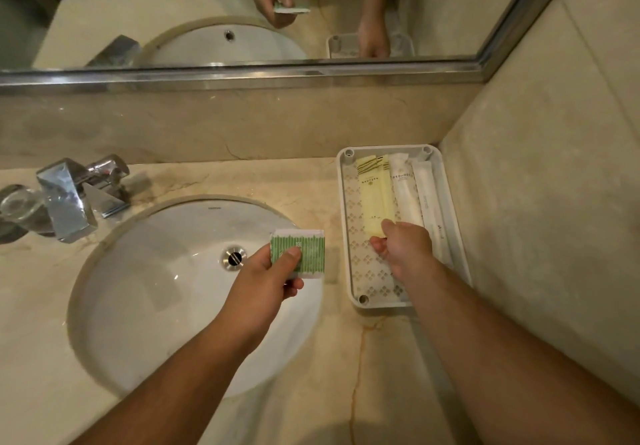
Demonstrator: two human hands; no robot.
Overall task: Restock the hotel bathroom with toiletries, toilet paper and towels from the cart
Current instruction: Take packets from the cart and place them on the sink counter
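A white amenity tray (346,223) lies on the marble counter at the right, against the wall. In it lie a yellow toiletry sachet (372,195), a white sachet (405,192) and a slim white packet (427,195), side by side. My right hand (403,245) is inside the tray and pinches the near end of the yellow sachet. My left hand (266,282) hovers over the right part of the sink and holds a flat green-and-white striped packet (306,249) between thumb and fingers.
A round white sink (156,289) with a chrome drain (234,257) fills the counter's middle. A chrome faucet (69,195) and a glass (15,207) stand at the left. A mirror (207,12) runs along the back; a tiled wall (536,202) closes the right.
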